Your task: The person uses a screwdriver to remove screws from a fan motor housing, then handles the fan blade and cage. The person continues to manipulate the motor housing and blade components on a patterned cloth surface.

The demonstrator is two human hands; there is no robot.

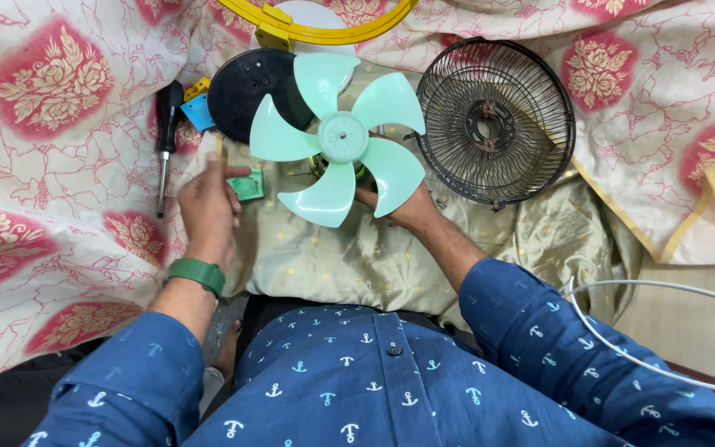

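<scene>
A pale green five-bladed fan blade (339,139) sits on its motor above a beige cloth (349,248). My right hand (403,207) reaches under the blade's lower right and holds the motor beneath it; its fingers are mostly hidden. My left hand (208,207), with a green watch band at the wrist, hovers left of the blade with fingers loosely apart, next to a small green plastic part (247,185). Whether it touches that part is unclear.
A black wire fan guard (494,120) lies right of the blade. A round black cover (250,91) lies behind it. A screwdriver (165,149) and small blue and yellow pieces (198,108) lie left. A yellow ring (316,25) is at top; a white cable (647,331) runs lower right.
</scene>
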